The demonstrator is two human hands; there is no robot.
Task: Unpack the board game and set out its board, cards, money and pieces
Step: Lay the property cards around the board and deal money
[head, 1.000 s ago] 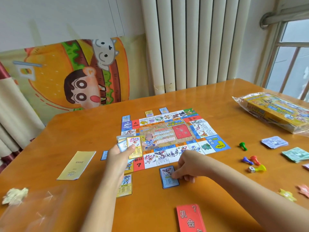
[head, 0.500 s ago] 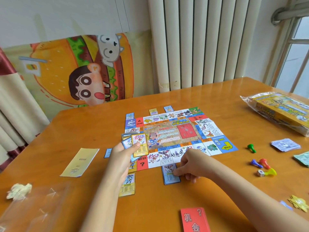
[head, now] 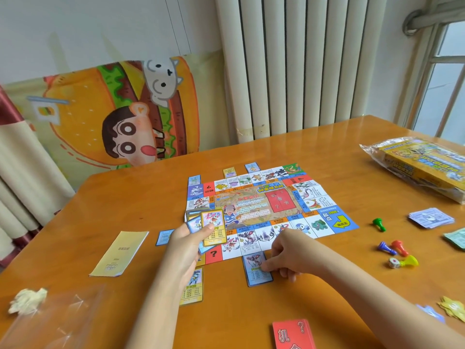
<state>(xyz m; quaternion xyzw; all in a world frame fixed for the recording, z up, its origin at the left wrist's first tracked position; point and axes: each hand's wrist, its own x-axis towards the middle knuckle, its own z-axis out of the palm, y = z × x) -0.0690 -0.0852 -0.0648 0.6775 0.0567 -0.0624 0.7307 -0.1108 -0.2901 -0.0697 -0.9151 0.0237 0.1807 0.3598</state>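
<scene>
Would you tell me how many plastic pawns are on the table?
4: green pawn right of the board; blue pawn and red pawn nearer; yellow pawn beside the die. None seems hidden.

Orange wood desk (head: 327, 147). Board (head: 251, 205) has blue, red and orange squares round a tan middle. Red deck (head: 293, 333) bears white characters. Green pawn (head: 378, 224), blue pawn (head: 386, 248), red pawn (head: 400, 247), yellow pawn (head: 410, 261). Pale yellow booklet (head: 118, 253).

Shown only as left hand (head: 185, 244) and right hand (head: 285, 253) with forearms; bare along the whole visible length, slender, smooth, uncovered at both wrists
</scene>
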